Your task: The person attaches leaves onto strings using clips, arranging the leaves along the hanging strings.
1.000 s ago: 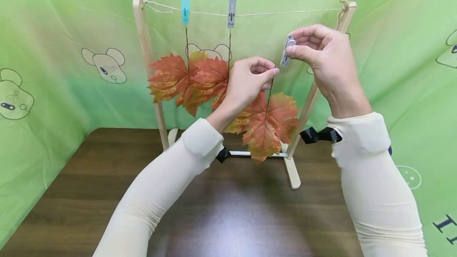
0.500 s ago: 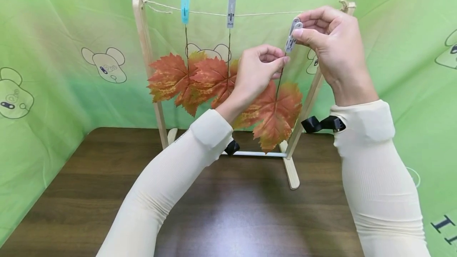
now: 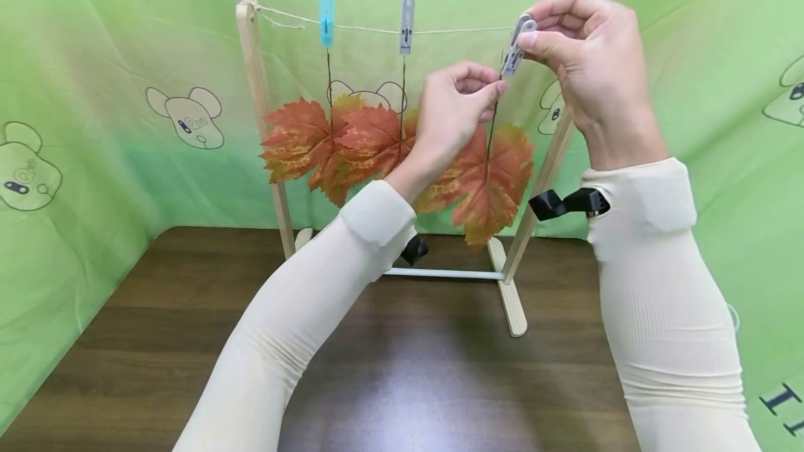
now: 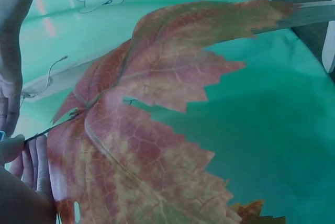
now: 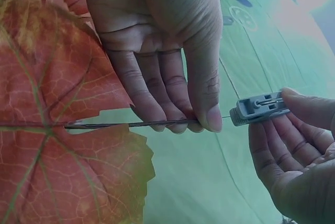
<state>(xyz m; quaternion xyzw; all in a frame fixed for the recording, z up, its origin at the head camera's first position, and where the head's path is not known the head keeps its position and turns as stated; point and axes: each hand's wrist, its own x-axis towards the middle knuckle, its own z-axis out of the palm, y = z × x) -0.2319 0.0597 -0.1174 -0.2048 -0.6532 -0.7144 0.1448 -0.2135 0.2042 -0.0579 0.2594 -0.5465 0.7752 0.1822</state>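
Observation:
In the head view my left hand [image 3: 452, 107] pinches the thin dark stem [image 3: 493, 124] of an orange-red artificial maple leaf [image 3: 493, 183], which hangs below the fingers. Just above, my right hand [image 3: 606, 75] holds a grey clothespin [image 3: 518, 47] by its handles between thumb and fingers, at the height of the twine [image 3: 452, 32]. From the right wrist view, the stem's tip reaches the nose of the clothespin [image 5: 259, 108]; whether it is clamped, I cannot tell. The left wrist view is mostly filled by the leaf [image 4: 152, 150].
A blue clothespin [image 3: 326, 16] and another grey clothespin [image 3: 407, 23] sit on the twine, each with a maple leaf hanging under it. Wooden posts [image 3: 266, 131] carry the twine over a brown table [image 3: 402, 368]. Green printed cloth [image 3: 94, 75] surrounds it.
Both hands have risen and shifted right, carrying the leaf and grey clothespin up toward the twine. Clothespin and stem tip, apart at first, have come together.

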